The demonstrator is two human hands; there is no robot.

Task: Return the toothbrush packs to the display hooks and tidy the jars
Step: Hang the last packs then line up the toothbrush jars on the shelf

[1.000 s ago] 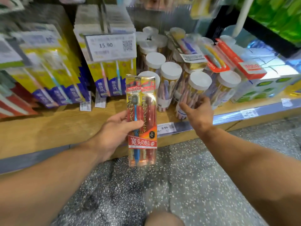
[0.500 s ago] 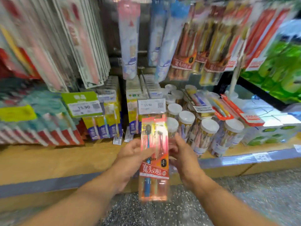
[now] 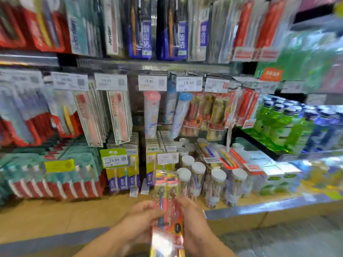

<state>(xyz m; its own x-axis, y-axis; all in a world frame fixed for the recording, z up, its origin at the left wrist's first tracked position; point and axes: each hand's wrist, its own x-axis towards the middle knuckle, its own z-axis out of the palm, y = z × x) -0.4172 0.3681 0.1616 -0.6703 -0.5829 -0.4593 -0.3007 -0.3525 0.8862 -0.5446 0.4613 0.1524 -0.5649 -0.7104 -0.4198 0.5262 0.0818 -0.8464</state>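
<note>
While my left hand curls its fingers round the left edge of the toothbrush pack, my right hand closes on the right edge, so both hold the one pack between them. It stands upright, its top tilted a little away from me, with a blue brush and a red brush inside; the picture is blurred, so I cannot read the print.

Just beyond the pack, on the wooden shelf, stand the jars, clear ones with white lids, crowded together behind the pack and to its right. Some loose packs lie slanted across the jars further back. To the left of the toothbrush pack, yellow and purple packs stand in rows under a price tag reading 15.90, and further left are green and red ones.

Above the jars, packs like mine hang from the display hooks, beside a pink tube and a blue one. To the right of the jars are white boxes, and beyond them green and blue bottles.
</note>
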